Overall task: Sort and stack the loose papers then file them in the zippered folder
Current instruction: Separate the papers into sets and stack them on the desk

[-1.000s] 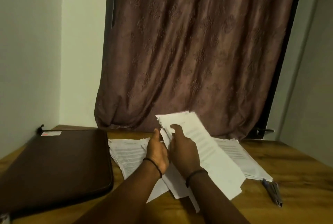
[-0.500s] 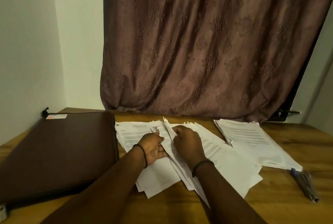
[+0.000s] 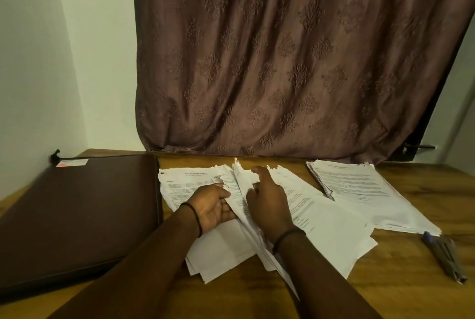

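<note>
Head | loose papers [image 3: 331, 228] white, printed, torn top edges, fanned unevenly

1. Wooden table [image 3: 401, 295]: grain visible, bare wood shows near-side and right of the grip.
2. Loose papers [image 3: 334, 234]: fanned flat on the table directly under the grip, where left hand [image 3: 211, 206] and right hand [image 3: 268, 204] hold a raised sheaf; far edges ragged.
3. Zippered folder [image 3: 77, 213]: dark brown, lying flat, left of the grip, its right edge just beside the papers.
4. Printed stack [image 3: 365, 190]: right of the grip, farther back, touching the fanned sheets.
5. Pens [image 3: 446, 257]: far right of the grip, just beside the stack's near corner.
</note>
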Motion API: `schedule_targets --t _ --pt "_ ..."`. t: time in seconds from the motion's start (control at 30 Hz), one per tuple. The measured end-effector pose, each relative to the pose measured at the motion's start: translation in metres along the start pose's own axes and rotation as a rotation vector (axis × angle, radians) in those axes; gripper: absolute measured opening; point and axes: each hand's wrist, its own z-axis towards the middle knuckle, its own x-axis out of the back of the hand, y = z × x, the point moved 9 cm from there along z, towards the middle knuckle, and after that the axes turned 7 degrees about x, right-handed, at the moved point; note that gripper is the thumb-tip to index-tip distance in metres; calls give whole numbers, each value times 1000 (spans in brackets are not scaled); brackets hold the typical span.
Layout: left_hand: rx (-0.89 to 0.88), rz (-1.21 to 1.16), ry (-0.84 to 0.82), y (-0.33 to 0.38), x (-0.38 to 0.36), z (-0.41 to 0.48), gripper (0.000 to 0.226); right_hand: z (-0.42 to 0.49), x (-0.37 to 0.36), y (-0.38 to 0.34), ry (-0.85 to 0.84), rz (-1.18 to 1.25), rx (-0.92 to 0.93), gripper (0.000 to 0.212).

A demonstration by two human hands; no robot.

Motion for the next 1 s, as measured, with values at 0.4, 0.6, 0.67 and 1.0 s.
schedule_targets --t 0.4,0.6,0.67,1.0 --pt "8 -79 -7 12 16 -15 85 -12 -12 -19 -191 -95 52 76" --pt "1 -44 -57 12 17 -14 87 -14 -17 -33 -176 -216 121 73" --pt "-23 -58 -59 16 17 -14 79 -12 -12 -34 -138 -242 125 67" --pt "-430 657 1110 92 150 -39 22 10 -18 -52 -98 -362 215 61"
